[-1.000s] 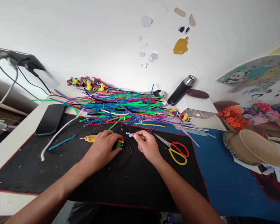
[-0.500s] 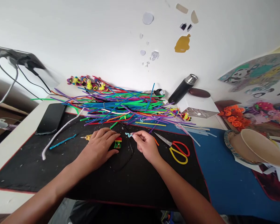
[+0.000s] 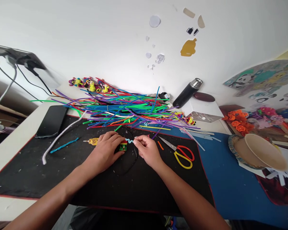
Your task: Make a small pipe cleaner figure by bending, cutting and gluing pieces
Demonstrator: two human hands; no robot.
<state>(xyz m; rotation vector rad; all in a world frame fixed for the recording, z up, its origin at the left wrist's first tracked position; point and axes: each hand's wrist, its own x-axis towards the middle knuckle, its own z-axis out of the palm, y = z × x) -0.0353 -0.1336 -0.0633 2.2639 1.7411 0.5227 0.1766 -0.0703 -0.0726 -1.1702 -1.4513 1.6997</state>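
Note:
My right hand (image 3: 147,150) pinches a short, wavy, light blue strip of pipe cleaner (image 3: 129,141) between thumb and fingertips. The strip's left end reaches the fingertips of my left hand (image 3: 110,147); whether they touch is unclear. That left hand lies low over the mat, fingers stretched out and thumb apart. Between its index finger and thumb sits a small green piece (image 3: 123,147) with red and yellow on top, partly covered by the fingers. Beside the left knuckles a yellow object with a thin pointed tip (image 3: 93,141) is half hidden.
Many coloured pipe cleaners (image 3: 124,108) are heaped at the back. Scissors (image 3: 182,155) with red and yellow handles lie right on the black mat (image 3: 139,191). A phone (image 3: 51,121), a black flask (image 3: 188,92), small pipe-cleaner figures (image 3: 90,84) and a bowl (image 3: 264,153) stand around.
My right hand has brought the light blue strip left, close to my left fingertips. My left hand has shifted slightly right, and more of the yellow object shows.

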